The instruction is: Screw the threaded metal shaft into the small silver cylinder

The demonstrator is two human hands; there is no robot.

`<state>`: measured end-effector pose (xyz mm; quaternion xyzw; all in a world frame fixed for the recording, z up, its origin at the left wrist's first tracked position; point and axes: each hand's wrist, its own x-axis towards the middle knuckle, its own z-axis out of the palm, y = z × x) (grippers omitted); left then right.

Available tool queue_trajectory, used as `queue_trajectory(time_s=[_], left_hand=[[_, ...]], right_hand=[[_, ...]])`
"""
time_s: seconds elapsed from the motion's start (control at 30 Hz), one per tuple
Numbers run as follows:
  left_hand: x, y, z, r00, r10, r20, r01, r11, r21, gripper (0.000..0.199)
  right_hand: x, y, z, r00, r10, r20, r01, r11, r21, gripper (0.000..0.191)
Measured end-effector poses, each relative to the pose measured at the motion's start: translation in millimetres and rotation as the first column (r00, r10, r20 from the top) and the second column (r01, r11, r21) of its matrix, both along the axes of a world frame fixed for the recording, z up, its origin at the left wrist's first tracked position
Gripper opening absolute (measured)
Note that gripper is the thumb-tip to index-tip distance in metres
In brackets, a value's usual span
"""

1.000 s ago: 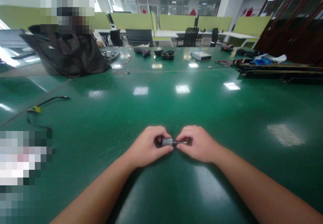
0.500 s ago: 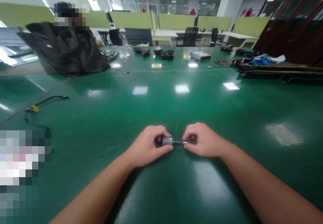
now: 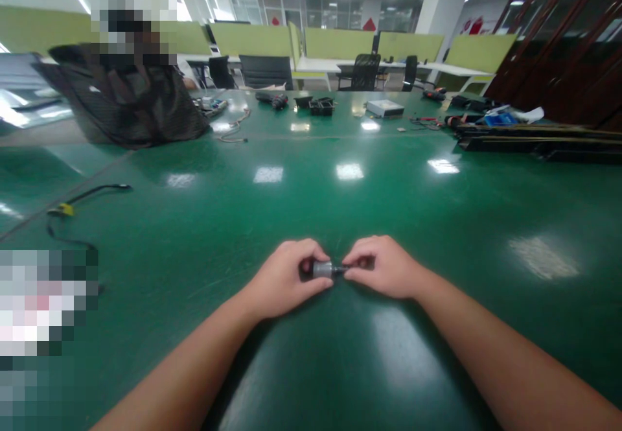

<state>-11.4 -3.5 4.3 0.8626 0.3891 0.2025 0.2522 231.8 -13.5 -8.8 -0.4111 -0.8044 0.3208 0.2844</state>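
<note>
The left hand pinches a gray cylinder between thumb and forefinger, its other fingers mostly hidden behind; the right hand pinches a thin dark rod that sticks out of the cylinder's right end, thumb below and forefinger above; the two hands face each other, near but apart; how the right hand's remaining fingers lie is hard to tell. The cylinder lies roughly level, just above or on the green table, in front of the person; contact with the tabletop cannot be made out.

Farther left, a black cable with a yellow piece lies on the table; nearer on that side, a patch is blurred out; a large dark bag stands beyond the cable. Along the far side sit a dark tool, some black parts and a silver box; at the far right, a blue packet lies near long black strips; chairs and green dividers are behind.
</note>
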Motion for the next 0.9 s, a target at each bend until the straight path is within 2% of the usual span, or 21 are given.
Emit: queue_trajectory(time_s=[0.1, 0.23, 0.4, 0.6, 0.9], left_hand=[[0.0, 0.0, -0.6, 1.0, -0.001, -0.008, 0.001, 1.0, 0.027, 0.024], [-0.9, -0.8, -0.5, 1.0, 0.016, -0.012, -0.016, 1.0, 0.015, 0.026], [-0.7, -3.6, 2.5, 1.0, 0.026, -0.01, -0.027, 0.999, -0.026, 0.02], [-0.7, -7.8, 7.6, 0.999, 0.04, -0.028, -0.041, 0.999, -0.028, 0.02], [-1.0, -9.4, 5.9, 0.999, 0.037, -0.006, -0.038, 0.999, -0.031, 0.02]], right_hand=[[-13.7, -2.4, -4.6, 0.999, -0.035, -0.008, 0.035, 0.998, 0.049, 0.011], [-16.4, -2.0, -5.5, 0.998, -0.069, -0.001, 0.069, 0.997, 0.024, 0.01], [-15.0, -5.4, -0.7, 0.999, -0.025, -0.02, 0.025, 0.999, 0.021, 0.009], [-16.2, -9.7, -2.3, 0.999, -0.018, 0.052, 0.016, 0.999, 0.044, 0.016], [-17.7, -10.8, -1.6, 0.996, -0.014, 0.088, 0.013, 1.0, 0.016, 0.014]])
